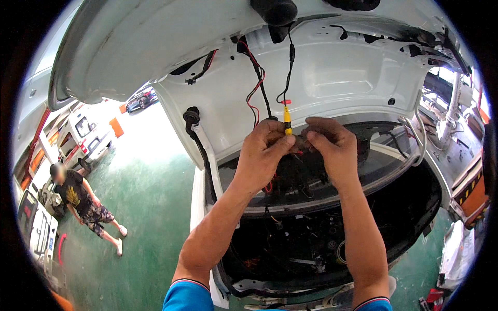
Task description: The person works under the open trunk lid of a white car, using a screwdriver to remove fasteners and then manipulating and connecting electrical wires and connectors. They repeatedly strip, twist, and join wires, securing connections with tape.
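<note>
My left hand (264, 153) is closed in a pinch around the lower end of a yellow cable connector (287, 115). A thin black cable (291, 65) runs up from that connector to the raised white trunk lid (332, 78), with a small red piece at the joint. Close beside it, my right hand (334, 147) has its thumb and fingers pressed together. What it pinches is too dark and small to make out; a bit of red wire shows between the hands. Red and black wires (258, 85) hang from the lid just left of the connector.
Below my hands lie the rear window glass (384, 171) and a dark open trunk (311, 243) with loose small items inside. A black-sleeved harness (199, 142) runs along the left edge. On the green floor (150, 207) at left stands a person (78, 192) near parked vehicles.
</note>
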Demonstrator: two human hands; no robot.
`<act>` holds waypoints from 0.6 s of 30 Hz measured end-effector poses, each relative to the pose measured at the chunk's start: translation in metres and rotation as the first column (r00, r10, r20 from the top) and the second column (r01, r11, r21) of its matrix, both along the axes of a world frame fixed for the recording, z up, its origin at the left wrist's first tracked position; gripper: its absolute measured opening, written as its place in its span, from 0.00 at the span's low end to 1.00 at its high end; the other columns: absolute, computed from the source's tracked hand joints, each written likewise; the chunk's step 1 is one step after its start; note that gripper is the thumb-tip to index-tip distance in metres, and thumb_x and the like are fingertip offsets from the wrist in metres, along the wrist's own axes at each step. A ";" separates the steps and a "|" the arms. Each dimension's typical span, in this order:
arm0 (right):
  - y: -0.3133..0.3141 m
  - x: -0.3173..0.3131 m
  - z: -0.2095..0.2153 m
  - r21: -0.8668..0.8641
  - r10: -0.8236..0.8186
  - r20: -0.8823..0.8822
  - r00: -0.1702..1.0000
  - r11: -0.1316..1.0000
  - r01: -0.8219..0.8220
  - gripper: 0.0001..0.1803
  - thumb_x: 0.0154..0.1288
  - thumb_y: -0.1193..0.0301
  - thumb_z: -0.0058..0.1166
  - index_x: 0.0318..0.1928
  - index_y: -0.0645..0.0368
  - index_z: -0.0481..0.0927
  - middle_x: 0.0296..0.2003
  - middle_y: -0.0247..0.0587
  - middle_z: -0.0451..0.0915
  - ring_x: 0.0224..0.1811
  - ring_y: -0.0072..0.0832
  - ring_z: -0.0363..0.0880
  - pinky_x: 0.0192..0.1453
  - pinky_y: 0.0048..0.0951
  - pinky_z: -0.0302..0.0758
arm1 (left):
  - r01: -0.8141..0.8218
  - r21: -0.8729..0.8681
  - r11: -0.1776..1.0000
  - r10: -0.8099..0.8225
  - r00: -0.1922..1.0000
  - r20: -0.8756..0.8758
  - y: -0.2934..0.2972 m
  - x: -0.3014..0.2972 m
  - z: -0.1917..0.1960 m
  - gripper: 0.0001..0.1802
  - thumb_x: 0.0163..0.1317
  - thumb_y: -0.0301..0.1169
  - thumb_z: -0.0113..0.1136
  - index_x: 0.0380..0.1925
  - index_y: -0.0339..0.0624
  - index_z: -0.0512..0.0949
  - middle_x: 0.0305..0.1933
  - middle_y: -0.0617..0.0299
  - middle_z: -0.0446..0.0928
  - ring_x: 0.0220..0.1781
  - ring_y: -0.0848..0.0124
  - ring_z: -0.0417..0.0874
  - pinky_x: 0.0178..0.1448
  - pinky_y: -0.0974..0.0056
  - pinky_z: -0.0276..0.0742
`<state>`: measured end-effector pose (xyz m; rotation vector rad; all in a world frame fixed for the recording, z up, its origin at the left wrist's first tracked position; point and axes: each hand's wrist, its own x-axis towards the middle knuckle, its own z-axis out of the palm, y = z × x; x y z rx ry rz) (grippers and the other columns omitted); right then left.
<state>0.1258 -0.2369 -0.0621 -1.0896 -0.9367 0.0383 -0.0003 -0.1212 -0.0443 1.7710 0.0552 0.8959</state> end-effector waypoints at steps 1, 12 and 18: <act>-0.002 -0.002 -0.002 -0.038 0.010 0.004 1.000 0.999 -0.009 0.12 0.67 0.78 0.56 0.49 0.68 0.84 0.37 0.41 0.86 0.38 0.22 0.83 0.46 0.24 0.79 | -0.026 0.020 0.999 0.026 1.000 -0.004 0.000 0.000 0.000 0.17 0.70 0.29 0.60 0.53 0.28 0.77 0.42 0.54 0.84 0.44 0.71 0.84 0.50 0.67 0.80; 0.006 -0.011 -0.009 -0.034 -0.004 0.083 0.997 0.999 0.007 0.13 0.66 0.74 0.62 0.49 0.68 0.83 0.37 0.41 0.87 0.40 0.21 0.83 0.47 0.24 0.79 | -0.131 0.171 0.977 0.138 0.990 -0.030 0.006 0.005 0.006 0.15 0.65 0.28 0.64 0.48 0.29 0.82 0.40 0.58 0.84 0.41 0.74 0.83 0.48 0.68 0.79; 0.008 -0.009 -0.010 -0.050 -0.058 0.080 0.995 0.997 0.062 0.12 0.64 0.75 0.63 0.46 0.67 0.84 0.38 0.42 0.87 0.40 0.21 0.84 0.46 0.25 0.80 | -0.250 0.254 0.934 0.262 0.965 -0.013 -0.001 0.004 0.009 0.12 0.63 0.28 0.64 0.43 0.31 0.84 0.34 0.57 0.85 0.35 0.74 0.84 0.43 0.68 0.80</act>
